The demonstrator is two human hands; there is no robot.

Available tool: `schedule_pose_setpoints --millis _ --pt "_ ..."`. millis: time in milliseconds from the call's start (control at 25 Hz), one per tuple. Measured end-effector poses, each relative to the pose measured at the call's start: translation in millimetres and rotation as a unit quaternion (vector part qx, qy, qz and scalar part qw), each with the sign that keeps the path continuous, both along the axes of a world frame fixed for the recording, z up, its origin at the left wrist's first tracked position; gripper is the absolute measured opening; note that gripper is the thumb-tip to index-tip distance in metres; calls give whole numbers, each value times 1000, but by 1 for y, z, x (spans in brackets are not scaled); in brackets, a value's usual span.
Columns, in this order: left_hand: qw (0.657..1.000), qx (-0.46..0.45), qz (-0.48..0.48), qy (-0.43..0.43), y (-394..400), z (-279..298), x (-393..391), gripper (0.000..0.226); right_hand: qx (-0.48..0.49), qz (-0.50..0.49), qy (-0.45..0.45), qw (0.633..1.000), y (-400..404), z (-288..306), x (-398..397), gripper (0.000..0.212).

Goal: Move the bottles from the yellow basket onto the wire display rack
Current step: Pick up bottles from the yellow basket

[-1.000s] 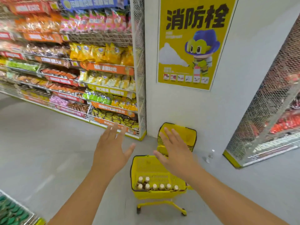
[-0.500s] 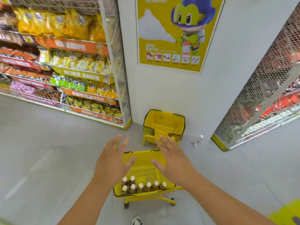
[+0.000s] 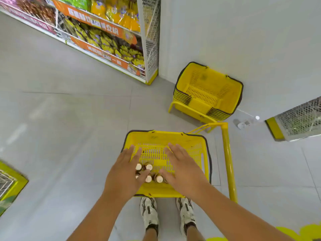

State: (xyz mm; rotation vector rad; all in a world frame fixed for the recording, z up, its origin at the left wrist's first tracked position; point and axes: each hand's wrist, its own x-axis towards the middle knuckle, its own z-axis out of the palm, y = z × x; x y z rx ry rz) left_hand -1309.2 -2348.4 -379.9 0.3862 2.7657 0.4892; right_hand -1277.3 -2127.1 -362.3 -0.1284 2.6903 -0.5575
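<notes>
The yellow basket [image 3: 166, 138] sits directly in front of the person's feet, raised off the grey tile floor [image 3: 60, 119] on a yellow trolley frame whose handle post [image 3: 229, 164] runs along its right side. The bottles [image 3: 149, 173] stand upright in a cluster at the near end of the basket, seen from above as pale caps; part of the cluster is hidden under the hands.

Both hands are held palm down over the basket, apart from each other, with fingers straight and spread. The left hand [image 3: 124, 174] is over the near left corner, its thumb lying across the bottle caps; whether it touches them cannot be told. The right hand [image 3: 182, 169] is over the near right half, its thumb beside the rightmost visible cap. Neither hand grips anything.

White sneakers [image 3: 149, 213] show below the basket. A stack of empty yellow baskets [image 3: 208, 91] stands on its own frame against the white wall [image 3: 243, 40]. A snack shelf [image 3: 104, 35] with orange price strips runs along the upper left. Wire mesh panels [image 3: 300, 117] appear at the right edge, and a yellow-framed wire rack [image 3: 10, 183] at the left edge.
</notes>
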Motion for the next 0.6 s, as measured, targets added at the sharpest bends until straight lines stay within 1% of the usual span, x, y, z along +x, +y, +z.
schedule_pose_setpoints --millis 160,200,320,440,600 --pt "996 0 46 -75 -1 -105 -3 77 -19 8 -76 997 -12 -112 -22 99" --pt "994 -3 56 -96 -2 -131 -2 78 -18 9 -94 995 -18 -141 -25 97" --pt "987 -15 82 -136 -3 -188 -3 77 -13 20 -130 991 -30 -214 -27 80" --pt "977 -37 102 -182 -3 -233 -7 76 -34 28 -157 987 -43 -269 -22 79" --pt "964 -13 147 -221 -1 -267 -16 79 -89 5 -139 986 -54 -306 -26 73"
